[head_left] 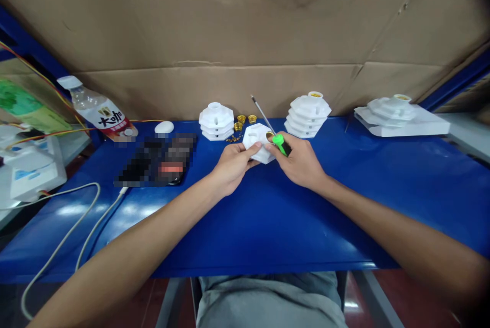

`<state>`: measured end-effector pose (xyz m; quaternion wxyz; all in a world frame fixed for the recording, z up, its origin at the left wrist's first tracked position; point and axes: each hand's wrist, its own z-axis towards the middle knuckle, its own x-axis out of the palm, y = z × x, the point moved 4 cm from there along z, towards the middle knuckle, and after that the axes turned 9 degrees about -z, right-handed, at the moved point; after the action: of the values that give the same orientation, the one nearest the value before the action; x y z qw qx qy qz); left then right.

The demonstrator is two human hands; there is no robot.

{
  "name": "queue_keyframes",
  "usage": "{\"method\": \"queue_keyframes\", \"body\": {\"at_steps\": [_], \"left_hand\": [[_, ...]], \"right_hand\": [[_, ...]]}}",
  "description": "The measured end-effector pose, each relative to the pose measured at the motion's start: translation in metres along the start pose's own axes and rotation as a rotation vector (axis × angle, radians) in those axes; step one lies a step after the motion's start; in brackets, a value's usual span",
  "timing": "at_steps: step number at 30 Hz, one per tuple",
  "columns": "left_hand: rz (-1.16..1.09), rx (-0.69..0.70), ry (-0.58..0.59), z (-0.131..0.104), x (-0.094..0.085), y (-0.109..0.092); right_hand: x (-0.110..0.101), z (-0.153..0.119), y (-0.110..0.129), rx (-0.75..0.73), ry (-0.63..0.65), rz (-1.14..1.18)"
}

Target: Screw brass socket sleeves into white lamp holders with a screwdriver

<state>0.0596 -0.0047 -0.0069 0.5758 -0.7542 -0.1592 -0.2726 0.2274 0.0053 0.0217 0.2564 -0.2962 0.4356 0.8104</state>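
My left hand [234, 165] grips a white octagonal lamp holder [257, 137] by its near left edge, thumb on top. In my right hand [300, 159] is a screwdriver [279, 140] with a green and black handle, its metal shaft pointing up and away to the left. The fingers of that hand also touch the lamp holder's right side, where a gold-coloured threaded shell [270, 135] shows. Just behind the lamp holder lie several loose gold shells [239, 126] and a scatter of tiny brass-coloured screws [231, 139].
Stacked white lamp holders stand at the back left [216, 122] and back right [308, 116]; more sit on a white slab [413, 126]. On the left are a phone [178, 159] with a white cable [101, 223], a tilted bottle [100, 111] and a white oval object [164, 127]. Cardboard [245, 26] walls the back.
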Motion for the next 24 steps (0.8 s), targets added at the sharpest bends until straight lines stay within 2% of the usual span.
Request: {"method": "queue_keyframes", "body": {"at_steps": [8,24], "left_hand": [[-0.061,-0.038,0.009,0.006,-0.006,0.000],[0.011,-0.031,0.038,0.010,-0.012,0.003]], "right_hand": [[0.002,-0.001,-0.005,-0.045,0.034,-0.058],[0.001,-0.001,0.003,-0.146,0.074,-0.056]]}}
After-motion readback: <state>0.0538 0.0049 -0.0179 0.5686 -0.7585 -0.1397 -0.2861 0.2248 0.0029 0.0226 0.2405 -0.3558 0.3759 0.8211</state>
